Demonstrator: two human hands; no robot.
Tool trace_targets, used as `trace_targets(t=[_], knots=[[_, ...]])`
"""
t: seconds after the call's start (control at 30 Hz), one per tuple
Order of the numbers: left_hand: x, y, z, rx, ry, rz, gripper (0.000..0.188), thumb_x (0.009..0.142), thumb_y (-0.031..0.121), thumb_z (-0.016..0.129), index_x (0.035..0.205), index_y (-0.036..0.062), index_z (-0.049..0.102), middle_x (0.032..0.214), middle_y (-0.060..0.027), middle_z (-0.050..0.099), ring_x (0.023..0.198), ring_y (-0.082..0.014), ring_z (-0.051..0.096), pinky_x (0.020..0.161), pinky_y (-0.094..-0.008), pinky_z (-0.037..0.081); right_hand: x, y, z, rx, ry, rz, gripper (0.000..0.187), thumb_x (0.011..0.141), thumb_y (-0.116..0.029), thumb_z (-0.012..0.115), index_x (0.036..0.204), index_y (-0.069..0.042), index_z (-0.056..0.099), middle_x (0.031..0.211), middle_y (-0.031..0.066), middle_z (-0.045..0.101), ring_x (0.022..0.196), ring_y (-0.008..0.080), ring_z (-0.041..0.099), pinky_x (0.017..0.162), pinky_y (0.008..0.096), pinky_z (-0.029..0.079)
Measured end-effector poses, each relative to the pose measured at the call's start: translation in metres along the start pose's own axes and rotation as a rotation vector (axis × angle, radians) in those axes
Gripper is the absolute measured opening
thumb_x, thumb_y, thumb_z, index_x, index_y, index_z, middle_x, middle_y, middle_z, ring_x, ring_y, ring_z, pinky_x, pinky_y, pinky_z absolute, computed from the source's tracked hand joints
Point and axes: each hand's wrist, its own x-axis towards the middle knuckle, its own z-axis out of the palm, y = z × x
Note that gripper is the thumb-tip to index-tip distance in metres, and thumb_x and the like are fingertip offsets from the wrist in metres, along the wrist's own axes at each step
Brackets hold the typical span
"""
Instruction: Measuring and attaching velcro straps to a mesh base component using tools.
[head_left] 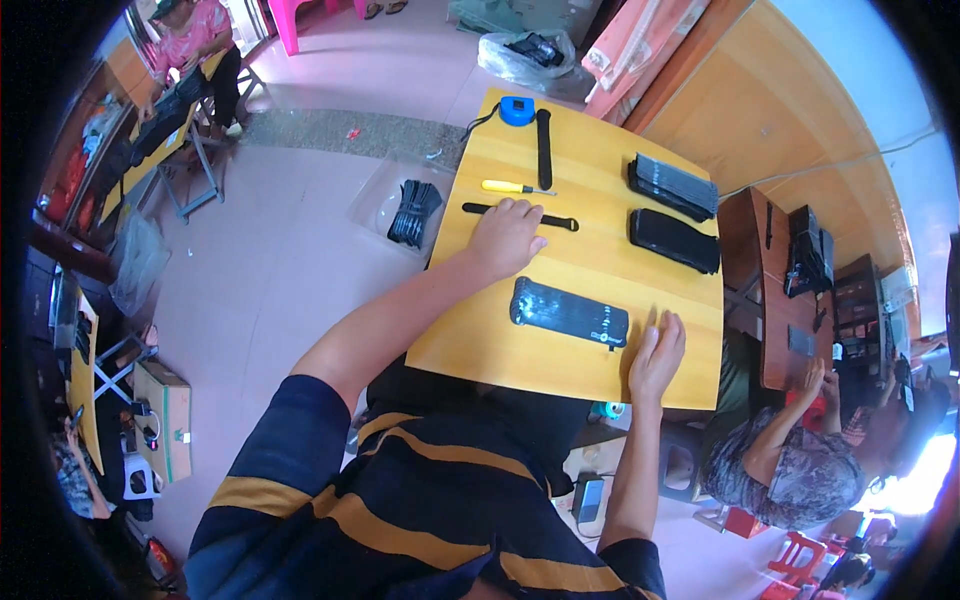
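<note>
My left hand (pixel 508 238) rests on a flat black strap (pixel 560 222) that has a slotted buckle at its right end. The fingers lie over the strap's middle and hide it there, with the thumb apart. Nearer me lies a black bundle in clear, shiny plastic (pixel 568 312). Just right of that bundle, my right hand (pixel 657 358) hovers or rests with its fingers apart and nothing in them; I cannot tell if it touches the table. Beyond the left hand are a yellow-handled screwdriver (pixel 505 187), a second black strap (pixel 544 150) and a blue tape measure (pixel 517 111).
On the right side of the yellow table (pixel 470 345) sit a plastic-wrapped stack (pixel 673 186) and a black stack (pixel 674 240). A clear bin (pixel 375 205) with a black bundle (pixel 413 212) stands to the left. A person (pixel 790 465) sits at a brown table (pixel 775 340) on the right.
</note>
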Motion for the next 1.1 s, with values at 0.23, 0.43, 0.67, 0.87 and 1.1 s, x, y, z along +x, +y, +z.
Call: trace_targets(t=[0.23,0.43,0.67,0.87,1.1], knots=[[0.002,-0.009,0.011,0.186,0.015,0.138,0.018,0.088,0.024,0.073,0.091,0.0064,0.071,0.097,-0.0104,0.065,0.102,-0.0307,0.062,0.086,-0.046,0.05,-0.014,-0.026,-0.023,0.114,-0.004,-0.017,0.041,0.105,-0.02,0.051,0.138,0.004,0.053,0.142,0.0285,0.053,0.135,0.0445,0.048,0.116,0.0509,0.035],[-0.017,-0.022,0.005,0.163,0.072,0.179,0.014,0.087,0.021,0.072,0.089,0.0081,0.069,0.094,-0.0091,0.063,0.098,-0.0298,0.061,0.085,-0.0449,0.05,-0.007,-0.063,-0.019,0.219,-0.042,-0.101,0.037,0.104,-0.018,0.057,0.136,0.0,0.056,0.139,0.0211,0.058,0.133,0.0377,0.053,0.114,0.0442,0.04],[-0.085,-0.051,-0.028,-0.012,0.229,0.051,0.015,0.085,0.014,0.073,0.095,0.0046,0.068,0.108,-0.0156,0.062,0.105,-0.0363,0.06,0.092,-0.0473,0.049,-0.009,-0.093,-0.014,0.39,-0.155,-0.073,0.035,0.1,-0.013,0.061,0.132,0.002,0.059,0.134,0.0229,0.061,0.126,0.0398,0.058,0.11,0.0442,0.044],[-0.104,-0.044,-0.035,-0.032,0.283,-0.095,0.029,0.086,0.011,0.072,0.113,0.0032,0.065,0.123,-0.021,0.057,0.113,-0.039,0.057,0.098,-0.0474,0.047,-0.007,-0.122,0.004,0.47,-0.215,-0.076,0.033,0.098,-0.013,0.064,0.128,0.002,0.061,0.126,0.0206,0.065,0.119,0.0355,0.063,0.105,0.0408,0.048],[-0.131,-0.064,-0.063,-0.372,0.162,-0.439,0.029,0.092,0.011,0.067,0.118,0.0008,0.062,0.099,-0.0152,0.064,0.087,-0.0356,0.066,0.08,-0.0424,0.054,-0.008,-0.144,0.005,0.578,-0.283,-0.094,0.028,0.097,-0.01,0.066,0.123,0.0,0.065,0.115,0.0164,0.07,0.107,0.0271,0.069,0.095,0.0351,0.053]])
